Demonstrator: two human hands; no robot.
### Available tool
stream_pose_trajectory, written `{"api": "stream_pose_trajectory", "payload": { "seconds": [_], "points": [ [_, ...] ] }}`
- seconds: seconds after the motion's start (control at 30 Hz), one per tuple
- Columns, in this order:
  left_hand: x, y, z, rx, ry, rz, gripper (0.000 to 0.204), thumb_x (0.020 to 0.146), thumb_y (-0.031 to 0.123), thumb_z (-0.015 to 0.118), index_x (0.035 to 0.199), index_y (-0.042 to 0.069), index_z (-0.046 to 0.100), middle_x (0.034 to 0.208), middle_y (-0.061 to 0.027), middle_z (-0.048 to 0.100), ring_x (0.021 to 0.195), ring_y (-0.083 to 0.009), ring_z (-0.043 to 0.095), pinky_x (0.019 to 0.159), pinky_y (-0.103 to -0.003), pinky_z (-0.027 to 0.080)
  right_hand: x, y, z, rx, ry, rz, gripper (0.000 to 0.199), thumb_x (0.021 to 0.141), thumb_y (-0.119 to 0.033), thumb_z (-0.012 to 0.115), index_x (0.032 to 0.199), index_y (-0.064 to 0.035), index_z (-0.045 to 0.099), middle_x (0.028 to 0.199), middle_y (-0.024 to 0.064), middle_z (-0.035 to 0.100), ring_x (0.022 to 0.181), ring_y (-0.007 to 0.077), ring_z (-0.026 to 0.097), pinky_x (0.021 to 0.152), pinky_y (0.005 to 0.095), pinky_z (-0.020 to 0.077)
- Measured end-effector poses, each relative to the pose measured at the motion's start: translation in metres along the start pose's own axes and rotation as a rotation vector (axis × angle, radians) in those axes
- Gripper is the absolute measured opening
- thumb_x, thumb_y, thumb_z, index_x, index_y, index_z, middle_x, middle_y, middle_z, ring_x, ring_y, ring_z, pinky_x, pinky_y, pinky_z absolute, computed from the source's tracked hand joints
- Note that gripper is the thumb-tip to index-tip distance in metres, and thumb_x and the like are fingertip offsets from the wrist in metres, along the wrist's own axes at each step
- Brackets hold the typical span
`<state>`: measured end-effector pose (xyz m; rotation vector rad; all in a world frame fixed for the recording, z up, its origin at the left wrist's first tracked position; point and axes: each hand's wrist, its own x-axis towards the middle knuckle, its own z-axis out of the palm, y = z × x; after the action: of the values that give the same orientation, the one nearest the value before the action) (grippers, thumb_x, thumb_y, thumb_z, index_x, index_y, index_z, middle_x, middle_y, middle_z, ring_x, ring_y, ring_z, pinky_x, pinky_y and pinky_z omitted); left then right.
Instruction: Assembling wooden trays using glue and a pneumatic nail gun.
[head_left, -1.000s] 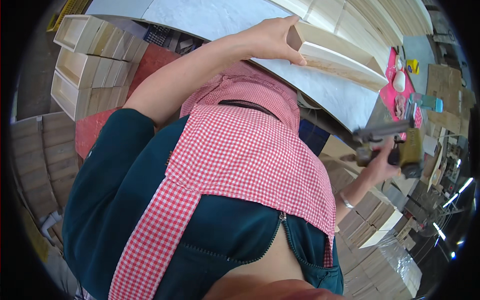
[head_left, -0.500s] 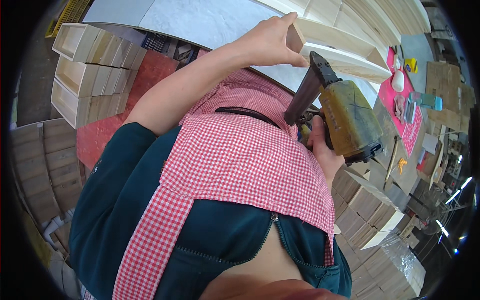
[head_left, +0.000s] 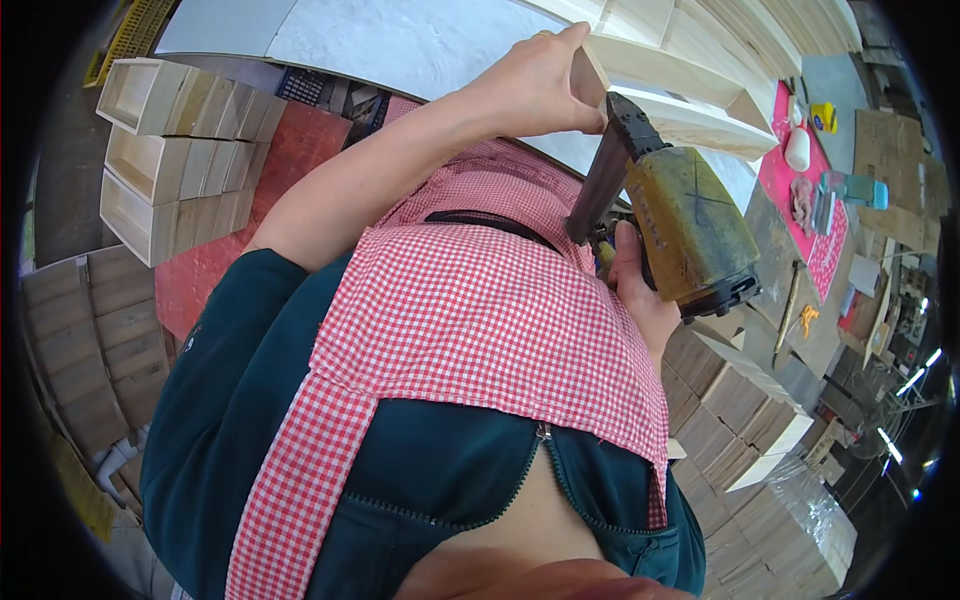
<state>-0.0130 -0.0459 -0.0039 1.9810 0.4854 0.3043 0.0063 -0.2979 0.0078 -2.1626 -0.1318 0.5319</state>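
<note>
My left hand (head_left: 548, 85) is closed on the near end of a pale wooden frame (head_left: 690, 120), thumb and fingers spanning its end piece. The long frame has thin side boards and lies over the light table (head_left: 400, 45). In my right hand (head_left: 640, 295) is a nail gun (head_left: 695, 225) with a worn yellow body and a dark magazine. Its dark nose (head_left: 632, 125) is right by the frame's near corner, close to my left thumb; whether it touches the wood I cannot tell. The body of the tool hides part of my right hand's fingers.
Stacked wooden boxes (head_left: 185, 150) stand at the left on a red surface (head_left: 300, 160). More wooden boxes (head_left: 735, 410) are piled at the lower right. A pink cloth (head_left: 785, 180) at the right bears a white bottle (head_left: 797, 150) and a yellow tape roll (head_left: 823, 118).
The nail gun has shifted slightly left and up, its nose now nearer the frame's end and my left thumb. My left hand keeps its hold on the frame.
</note>
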Motion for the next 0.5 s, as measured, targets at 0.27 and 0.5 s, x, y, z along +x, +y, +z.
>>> {"api": "stream_pose_trajectory", "payload": {
  "seconds": [0.27,0.5],
  "points": [
    [-0.001,0.005,-0.001,0.068,-0.002,-0.007,0.084,0.069,0.017,0.084,0.138,-0.012,0.045,0.094,-0.0214,0.070,0.073,-0.0219,0.068,0.063,-0.030,0.053,-0.002,0.003,0.002,-0.013,0.043,-0.007,0.057,0.088,-0.026,0.078,0.137,-0.0113,0.053,0.136,0.0125,0.059,0.117,0.0265,0.065,0.093,0.0354,0.0593],
    [0.000,0.013,-0.005,0.131,-0.021,0.048,0.087,0.078,0.026,0.081,0.143,-0.017,0.041,0.091,-0.0222,0.070,0.069,-0.0178,0.068,0.061,-0.026,0.054,-0.003,0.005,0.001,-0.032,0.038,0.001,0.059,0.090,-0.029,0.076,0.142,-0.0156,0.050,0.137,0.0120,0.058,0.119,0.0264,0.064,0.096,0.0354,0.0576]
  ]
}}
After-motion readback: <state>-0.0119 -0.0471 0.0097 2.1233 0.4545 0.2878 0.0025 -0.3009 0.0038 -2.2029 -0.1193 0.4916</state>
